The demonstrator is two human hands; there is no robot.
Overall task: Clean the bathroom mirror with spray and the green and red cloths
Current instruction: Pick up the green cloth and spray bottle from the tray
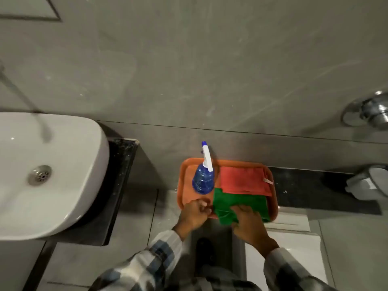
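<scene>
An orange tray (184, 175) lies below me near the wall. On it a blue spray bottle (203, 180) with a white trigger head stands at the left. A folded red cloth (243, 181) lies at the tray's far right, a green cloth (245, 201) at its near right. My right hand (248, 222) rests on the green cloth's near edge with fingers gripping a bunched fold. My left hand (196, 213) hovers at the tray's near left edge, fingers curled with nothing in them. A mirror's corner (25, 7) shows at top left.
A white washbasin (69, 164) on a dark counter (119, 175) fills the left side. A grey tiled wall (210, 70) rises behind the tray. Chrome fittings (373, 112) sit at the right edge. A white step (294, 248) lies under my right arm.
</scene>
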